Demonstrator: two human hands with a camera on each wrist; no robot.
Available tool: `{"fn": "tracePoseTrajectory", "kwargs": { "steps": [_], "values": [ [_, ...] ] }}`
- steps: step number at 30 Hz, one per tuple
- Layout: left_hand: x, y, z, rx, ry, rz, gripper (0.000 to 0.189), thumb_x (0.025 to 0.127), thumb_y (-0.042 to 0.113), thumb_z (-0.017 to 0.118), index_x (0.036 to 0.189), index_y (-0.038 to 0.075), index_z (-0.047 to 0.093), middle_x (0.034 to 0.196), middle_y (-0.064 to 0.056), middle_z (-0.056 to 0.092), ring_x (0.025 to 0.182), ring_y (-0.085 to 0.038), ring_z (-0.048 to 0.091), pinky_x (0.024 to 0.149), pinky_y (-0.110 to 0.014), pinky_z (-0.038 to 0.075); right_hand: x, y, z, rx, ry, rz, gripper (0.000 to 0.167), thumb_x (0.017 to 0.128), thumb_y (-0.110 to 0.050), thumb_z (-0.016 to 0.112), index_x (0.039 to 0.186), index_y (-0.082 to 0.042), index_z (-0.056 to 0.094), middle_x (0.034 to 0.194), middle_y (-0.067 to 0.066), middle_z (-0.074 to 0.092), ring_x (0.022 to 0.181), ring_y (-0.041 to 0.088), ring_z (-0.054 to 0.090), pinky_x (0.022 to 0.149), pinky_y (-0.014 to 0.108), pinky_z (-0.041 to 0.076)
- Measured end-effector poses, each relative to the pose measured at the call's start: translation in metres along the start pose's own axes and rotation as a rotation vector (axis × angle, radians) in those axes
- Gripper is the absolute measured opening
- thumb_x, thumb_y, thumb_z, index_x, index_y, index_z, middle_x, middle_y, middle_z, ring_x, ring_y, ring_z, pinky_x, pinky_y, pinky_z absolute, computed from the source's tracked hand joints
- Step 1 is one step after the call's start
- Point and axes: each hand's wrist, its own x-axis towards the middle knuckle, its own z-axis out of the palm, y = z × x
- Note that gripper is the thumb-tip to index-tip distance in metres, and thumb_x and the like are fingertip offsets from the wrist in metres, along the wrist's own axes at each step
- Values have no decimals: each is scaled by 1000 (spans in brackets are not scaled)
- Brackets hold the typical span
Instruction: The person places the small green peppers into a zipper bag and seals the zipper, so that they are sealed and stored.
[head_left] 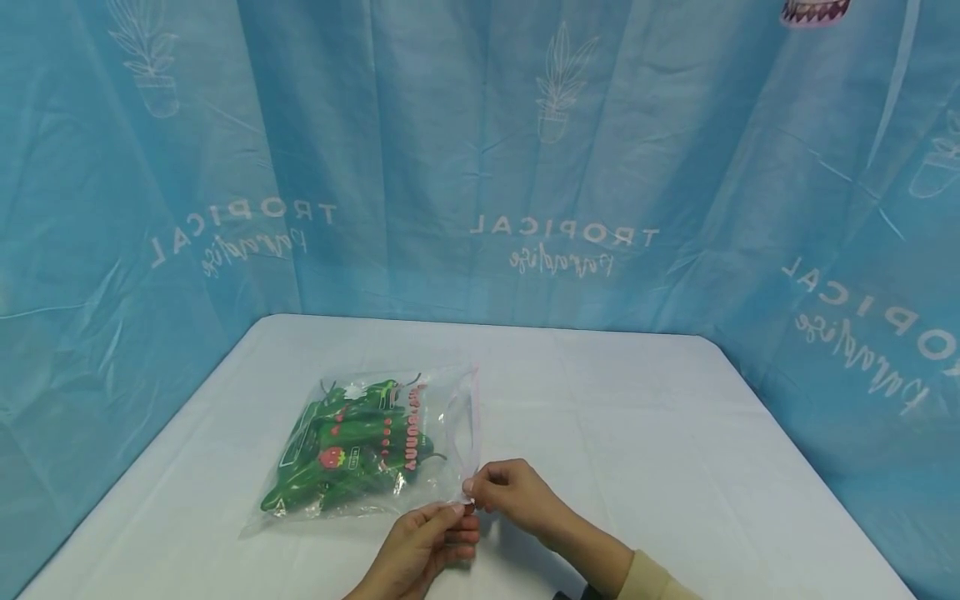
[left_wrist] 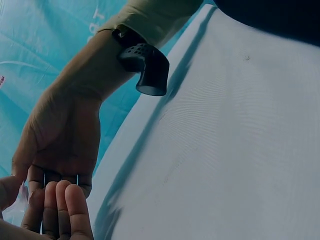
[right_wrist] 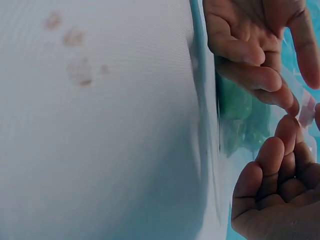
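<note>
Together, both hands' fingers (head_left: 457,510) pinch the crinkly clear zip bag (head_left: 360,446) of glossy green peppers (head_left: 341,454).

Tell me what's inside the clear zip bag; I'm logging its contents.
Inside the clear zip bag lie green chili peppers with stems, partly covered by the bag's printed lettering and strawberry. Their count cannot be seen. Both hands pinch its near corner.
</note>
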Motion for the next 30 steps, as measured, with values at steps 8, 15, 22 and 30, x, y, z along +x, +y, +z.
{"fn": "tracePoseTrajectory", "kwargs": {
  "steps": [8, 15, 22, 30],
  "values": [
    [1, 1, 5, 21, 22, 16, 25, 93, 23, 57, 101, 2, 66, 83, 4, 70, 81, -7, 66, 74, -22, 55, 0, 2, 2, 37, -14, -9, 27, 85, -25, 63, 83, 2, 69, 70, -5, 61, 70, 11, 56, 65, 26, 47],
    [3, 0, 7, 45, 56, 31, 21, 93, 22, 57, 95, 4, 69, 77, 6, 70, 75, -5, 65, 71, -22, 54, 0, 2, 5, 61, -17, -17, 28, 85, -22, 63, 81, 6, 65, 69, -5, 58, 69, 9, 53, 63, 23, 44],
    [5, -1, 9, 109, 161, 60, 19, 91, 21, 58, 87, 7, 71, 69, 9, 65, 67, -3, 61, 64, -20, 50, 4, 3, 10, 57, 20, 21, 26, 84, -21, 60, 78, 4, 62, 64, -5, 51, 63, 10, 47, 57, 23, 38],
    [6, 2, 14, 132, 277, 86, 18, 88, 18, 58, 78, 7, 68, 62, 9, 62, 60, -4, 57, 59, -20, 46, 7, -4, 15, 68, 66, 30, 28, 81, -18, 62, 79, 10, 60, 59, -7, 47, 54, 9, 39, 47, 21, 30]
  ]
}}
